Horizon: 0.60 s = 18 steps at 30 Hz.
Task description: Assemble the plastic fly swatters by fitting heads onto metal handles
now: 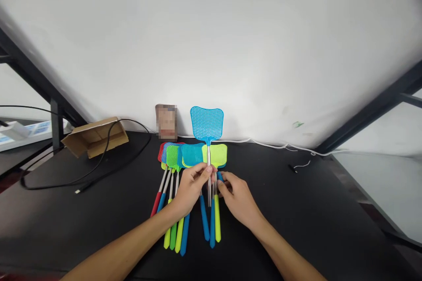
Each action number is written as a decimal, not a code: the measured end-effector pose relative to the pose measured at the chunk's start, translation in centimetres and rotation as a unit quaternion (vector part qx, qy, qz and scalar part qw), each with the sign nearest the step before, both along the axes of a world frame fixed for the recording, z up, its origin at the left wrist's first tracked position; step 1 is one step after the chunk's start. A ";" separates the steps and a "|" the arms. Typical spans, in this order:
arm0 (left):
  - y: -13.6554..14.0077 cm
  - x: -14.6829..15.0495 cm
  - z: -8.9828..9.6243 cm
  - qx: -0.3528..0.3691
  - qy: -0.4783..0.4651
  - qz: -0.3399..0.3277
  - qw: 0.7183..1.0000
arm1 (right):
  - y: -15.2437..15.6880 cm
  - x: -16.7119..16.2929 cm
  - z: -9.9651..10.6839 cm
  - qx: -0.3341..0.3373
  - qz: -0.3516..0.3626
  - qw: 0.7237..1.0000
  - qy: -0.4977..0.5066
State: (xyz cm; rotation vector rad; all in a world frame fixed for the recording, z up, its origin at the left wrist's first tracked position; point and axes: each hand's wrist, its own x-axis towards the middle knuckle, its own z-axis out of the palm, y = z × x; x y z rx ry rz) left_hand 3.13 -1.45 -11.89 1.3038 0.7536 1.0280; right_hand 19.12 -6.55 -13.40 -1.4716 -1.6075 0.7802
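Note:
Upright in front of me stands a blue fly swatter head (207, 124) on a metal rod (209, 195) whose lower end is bare. My left hand (193, 186) pinches that rod between thumb and fingers. Just to its right, my right hand (238, 195) is closed on a short visible piece of blue handle (220, 177); most of it is hidden by the fingers. Beneath both hands lie several fly swatters side by side, with a green head (173, 156), a teal head (193, 155) and a yellow head (219, 155) showing. Their coloured handles point towards me.
An open cardboard box (95, 138) lies at the left, with a black cable (107, 145) looping across it. A blurred card (166, 123) leans on the white wall (211, 44). A white cord (263, 142) runs along the wall's foot. A small black connector (292, 168) lies at the right.

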 end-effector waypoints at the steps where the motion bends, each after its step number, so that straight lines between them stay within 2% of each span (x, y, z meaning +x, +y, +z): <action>1: 0.0 0.0 0.0 -0.003 0.002 -0.006 1.000 | -0.1 -0.4 -0.1 -0.008 0.019 0.999 0.034; 3: -0.1 0.0 0.1 -0.007 0.008 -0.012 1.000 | -0.1 -0.8 -0.1 -0.016 0.043 0.996 0.076; 5: 0.0 0.0 0.1 0.002 0.015 -0.008 1.000 | 0.0 -0.4 0.2 -0.013 0.017 0.999 0.035; 7: 0.1 -0.1 0.1 0.018 0.023 -0.001 1.000 | 0.3 0.9 0.6 -0.018 -0.050 0.993 -0.106; 9: 0.1 -0.2 0.1 0.026 0.033 -0.002 0.999 | 0.6 2.5 1.1 -0.056 -0.102 0.954 -0.278; 11: 0.2 -0.2 0.0 0.030 0.048 -0.007 0.998 | 1.0 3.9 1.4 -0.085 -0.124 0.928 -0.339; 15: 0.2 -0.1 0.0 0.034 0.070 -0.020 0.997 | 1.2 4.8 1.3 -0.109 -0.146 0.904 -0.387; 18: 0.0 0.0 0.1 0.035 0.075 -0.047 0.995 | 1.2 4.4 1.2 -0.110 -0.142 0.897 -0.405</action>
